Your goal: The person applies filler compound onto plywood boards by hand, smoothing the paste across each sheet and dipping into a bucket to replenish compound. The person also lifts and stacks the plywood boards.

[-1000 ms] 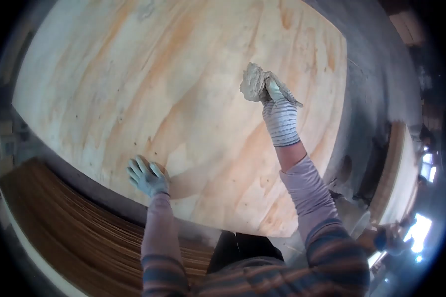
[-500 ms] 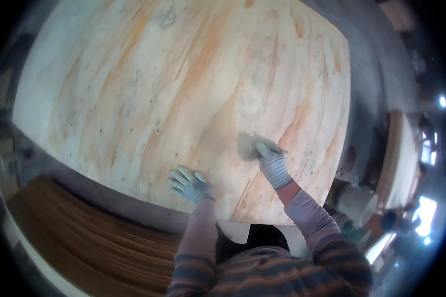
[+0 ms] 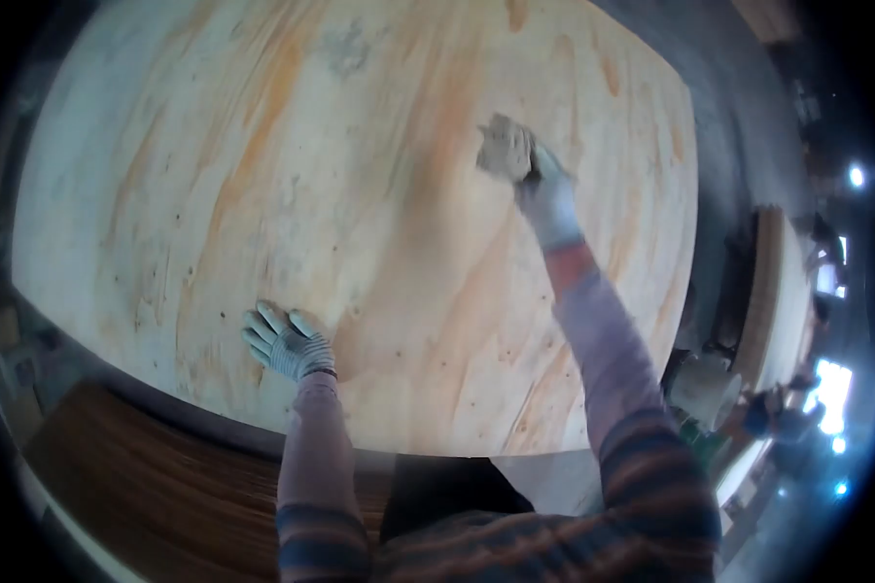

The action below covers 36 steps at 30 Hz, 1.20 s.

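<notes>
A large plywood sheet (image 3: 379, 262), pale with orange-brown grain streaks and small knots, spreads before me. My left hand (image 3: 287, 340), in a light striped-cuff work glove, lies on its near part with fingers spread; nothing is held there. Farther out and to the right, my gloved right hand (image 3: 549, 194) is closed on a putty knife (image 3: 506, 149). Its broad blade looks coated with grey-beige putty and points left, over the sheet. Motion blur and the fingers hide most of the handle. Whether the blade touches the wood I cannot tell.
Stacked brown boards (image 3: 156, 476) lie below the sheet's near left edge. A whitish bucket (image 3: 705, 389) stands off the right edge, beside a pale stack of panels (image 3: 783, 301). Dark grey floor (image 3: 739, 126) runs along the right.
My right hand has swept away from me across the sheet with the putty knife, whose pale coated face now shows. My left hand has shifted to the left, still flat on the wood.
</notes>
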Each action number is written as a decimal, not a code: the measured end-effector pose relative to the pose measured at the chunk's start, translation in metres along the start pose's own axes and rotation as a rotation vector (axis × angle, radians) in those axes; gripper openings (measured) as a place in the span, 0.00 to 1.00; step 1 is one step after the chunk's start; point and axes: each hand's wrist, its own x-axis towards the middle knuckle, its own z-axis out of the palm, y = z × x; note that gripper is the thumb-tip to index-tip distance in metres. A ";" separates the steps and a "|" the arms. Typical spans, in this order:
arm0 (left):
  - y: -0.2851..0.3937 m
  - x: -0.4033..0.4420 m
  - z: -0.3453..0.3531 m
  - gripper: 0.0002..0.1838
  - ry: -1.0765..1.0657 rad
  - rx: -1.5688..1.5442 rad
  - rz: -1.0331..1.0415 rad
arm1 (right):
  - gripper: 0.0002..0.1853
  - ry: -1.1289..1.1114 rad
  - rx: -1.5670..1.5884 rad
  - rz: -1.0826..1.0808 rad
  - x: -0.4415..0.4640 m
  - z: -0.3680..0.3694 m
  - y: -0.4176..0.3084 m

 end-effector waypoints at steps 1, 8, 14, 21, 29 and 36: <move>0.000 0.004 0.004 0.32 0.000 0.020 -0.001 | 0.17 -0.084 -0.907 -0.336 0.034 -0.014 0.047; -0.002 0.008 0.017 0.33 0.002 0.106 0.009 | 0.21 -0.576 -1.286 -0.276 0.154 0.003 0.092; 0.007 0.001 -0.015 0.35 -0.105 0.041 -0.001 | 0.13 -0.525 -0.599 0.324 -0.120 0.042 0.012; -0.005 -0.002 0.037 0.38 0.050 -0.048 0.041 | 0.16 -0.238 -0.824 0.152 -0.441 0.135 -0.063; -0.218 0.080 -0.003 0.32 0.150 -0.094 0.661 | 0.12 -0.041 -0.631 0.688 -0.465 0.208 -0.118; -0.242 0.091 0.008 0.32 0.096 0.013 0.338 | 0.14 0.035 -0.693 0.271 -0.338 0.180 -0.016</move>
